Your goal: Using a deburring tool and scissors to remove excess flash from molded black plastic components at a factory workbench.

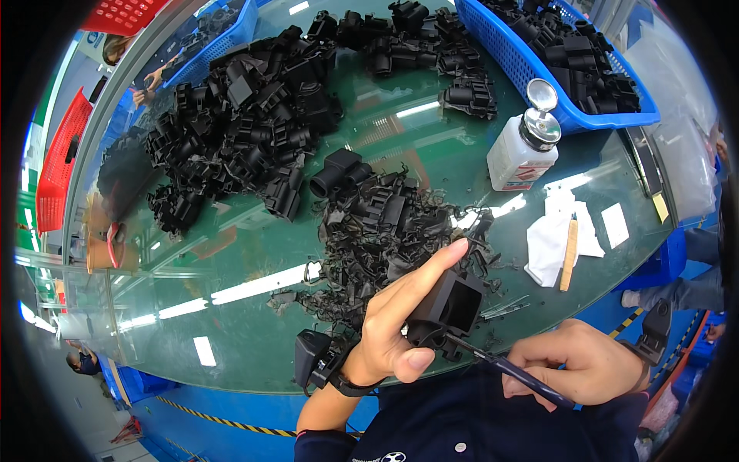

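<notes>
Pinched between thumb and forefinger, the black plastic housing (450, 306) sat in the left hand (400, 323), a boxy moulded part with a square open mouth, held just above the near edge of the tabletop (254, 254). The forefinger lay straight along its top, the thumb pressed under its lower corner, and a dark strap circled the wrist. The right hand (581, 366) was curled shut around a slim dark-handled knife (516, 373), fingers folded over the handle, the tip touching the housing's lower edge.

The tabletop was green glass, glossy, throwing back strip lights. Right behind the hands lay a heap of black shavings (385, 239), thin and curly, some of it hidden by the left forefinger. Farther back a big pile of black moulded parts (246, 131) spread to the left. One more black part (312, 354) lay beside the left wrist. To the right stood a white pump bottle (523, 150) with a shiny metal cap, next to a blue basket (539, 85) of black parts. A crumpled white cloth (550, 239) lay nearer, a pale wooden stick (569, 254) across it. Both forearms came in from below, over a dark blue shirt.
</notes>
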Demonstrator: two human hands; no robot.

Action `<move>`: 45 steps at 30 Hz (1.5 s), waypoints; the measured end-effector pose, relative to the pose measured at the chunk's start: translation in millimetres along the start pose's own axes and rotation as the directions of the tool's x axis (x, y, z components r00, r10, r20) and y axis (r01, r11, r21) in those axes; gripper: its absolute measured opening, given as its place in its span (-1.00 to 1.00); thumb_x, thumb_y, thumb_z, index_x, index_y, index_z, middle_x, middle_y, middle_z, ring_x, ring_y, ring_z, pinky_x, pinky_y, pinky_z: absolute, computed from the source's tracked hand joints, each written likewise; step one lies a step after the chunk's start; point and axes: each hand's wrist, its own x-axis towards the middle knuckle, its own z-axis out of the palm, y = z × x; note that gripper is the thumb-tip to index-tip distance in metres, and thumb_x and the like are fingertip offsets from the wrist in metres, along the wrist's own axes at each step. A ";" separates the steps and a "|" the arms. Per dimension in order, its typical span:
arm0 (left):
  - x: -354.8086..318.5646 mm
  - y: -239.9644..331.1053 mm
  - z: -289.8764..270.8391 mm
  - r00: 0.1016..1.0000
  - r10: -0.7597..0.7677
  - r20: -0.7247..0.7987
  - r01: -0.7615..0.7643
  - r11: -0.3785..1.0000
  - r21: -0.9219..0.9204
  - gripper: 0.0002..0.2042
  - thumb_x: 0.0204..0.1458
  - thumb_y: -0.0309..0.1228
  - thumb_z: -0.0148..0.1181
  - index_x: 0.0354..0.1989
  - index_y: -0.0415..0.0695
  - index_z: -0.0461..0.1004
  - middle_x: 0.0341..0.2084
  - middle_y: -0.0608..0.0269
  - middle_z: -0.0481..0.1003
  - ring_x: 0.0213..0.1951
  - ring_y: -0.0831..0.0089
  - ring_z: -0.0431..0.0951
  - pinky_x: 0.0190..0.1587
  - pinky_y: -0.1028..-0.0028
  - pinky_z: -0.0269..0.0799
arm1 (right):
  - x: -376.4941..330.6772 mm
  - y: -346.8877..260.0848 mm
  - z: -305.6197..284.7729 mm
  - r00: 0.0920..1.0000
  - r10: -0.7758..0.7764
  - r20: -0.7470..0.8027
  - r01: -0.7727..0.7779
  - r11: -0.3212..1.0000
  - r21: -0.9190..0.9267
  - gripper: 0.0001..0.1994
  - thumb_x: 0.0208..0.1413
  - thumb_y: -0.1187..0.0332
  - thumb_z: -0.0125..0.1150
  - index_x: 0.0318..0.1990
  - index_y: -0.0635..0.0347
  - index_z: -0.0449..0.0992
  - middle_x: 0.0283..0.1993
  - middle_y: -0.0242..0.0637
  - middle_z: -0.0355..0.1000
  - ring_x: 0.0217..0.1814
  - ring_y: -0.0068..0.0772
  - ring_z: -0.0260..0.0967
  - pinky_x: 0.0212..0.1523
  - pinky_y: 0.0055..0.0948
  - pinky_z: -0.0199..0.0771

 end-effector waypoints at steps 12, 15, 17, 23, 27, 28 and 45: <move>1.4 1.1 0.7 0.998 -0.035 0.058 0.037 0.999 -0.036 -0.21 0.01 0.11 -0.25 0.04 -0.57 0.17 -0.01 -0.27 0.29 -0.10 0.07 0.45 -0.03 0.37 0.30 | 1.6 -7.5 0.2 1.000 -0.023 0.001 0.023 0.999 -0.043 -0.85 0.12 0.39 -0.04 -0.34 0.29 0.41 -0.48 -0.26 0.49 -0.66 -0.37 0.34 -0.64 -0.47 0.25; 0.0 1.8 -1.4 0.996 -0.050 0.069 0.053 0.998 -0.039 -0.21 0.01 0.10 -0.26 0.04 -0.57 0.16 -0.01 -0.26 0.29 -0.11 0.08 0.45 -0.04 0.38 0.30 | 3.5 -8.8 0.4 1.000 -0.014 -0.006 0.013 0.997 -0.070 -0.87 0.11 0.43 0.01 -0.35 0.31 0.44 -0.55 -0.30 0.45 -0.62 -0.48 0.39 -0.60 -0.56 0.31; -1.4 1.6 -3.3 0.996 -0.059 0.070 0.062 0.997 -0.045 -0.22 0.02 0.10 -0.27 0.05 -0.57 0.16 -0.01 -0.26 0.29 -0.11 0.08 0.45 -0.04 0.39 0.30 | 6.3 -9.9 1.2 1.000 -0.020 -0.010 0.019 0.994 -0.104 -0.88 0.09 0.44 0.03 -0.36 0.31 0.45 -0.59 -0.31 0.42 -0.60 -0.52 0.40 -0.58 -0.60 0.32; 3.8 6.4 1.7 0.988 -0.104 0.111 0.114 0.989 -0.090 -0.19 0.02 0.14 -0.29 0.07 -0.55 0.12 -0.01 -0.27 0.28 -0.09 0.09 0.44 -0.02 0.39 0.28 | 1.0 -4.8 2.5 0.993 -0.093 -0.074 0.076 0.975 -0.208 -0.88 0.06 0.41 0.05 -0.37 0.29 0.42 -0.63 -0.24 0.38 -0.63 -0.35 0.37 -0.61 -0.48 0.27; 0.4 5.4 -1.4 0.986 -0.131 0.107 0.141 0.985 -0.098 -0.15 0.01 0.19 -0.31 0.10 -0.54 0.09 0.03 -0.25 0.24 -0.03 0.09 0.40 0.03 0.40 0.23 | 6.9 -0.3 5.9 0.984 -0.152 -0.090 0.122 0.955 -0.272 -0.83 0.04 0.33 0.08 -0.37 0.27 0.40 -0.74 -0.18 0.27 -0.70 -0.15 0.30 -0.67 -0.34 0.23; 0.1 5.5 -0.7 0.983 -0.143 0.113 0.154 0.983 -0.102 -0.14 0.00 0.21 -0.31 0.11 -0.53 0.08 0.05 -0.25 0.23 -0.01 0.09 0.38 0.04 0.40 0.22 | 6.3 0.0 4.0 0.985 -0.155 -0.080 0.124 0.944 -0.307 -0.82 0.04 0.32 0.09 -0.38 0.27 0.40 -0.75 -0.19 0.27 -0.71 -0.15 0.30 -0.67 -0.34 0.23; 3.2 4.0 6.5 0.980 -0.173 0.095 0.187 0.966 -0.176 -0.16 0.04 0.17 -0.31 0.17 -0.49 -0.04 0.17 -0.22 0.06 0.22 0.07 0.09 0.21 0.35 -0.06 | -5.5 4.9 -3.4 0.997 -0.054 0.056 0.058 0.996 -0.068 -0.84 0.15 0.35 0.01 -0.25 0.24 0.42 -0.64 -0.40 0.35 -0.61 -0.60 0.34 -0.58 -0.60 0.28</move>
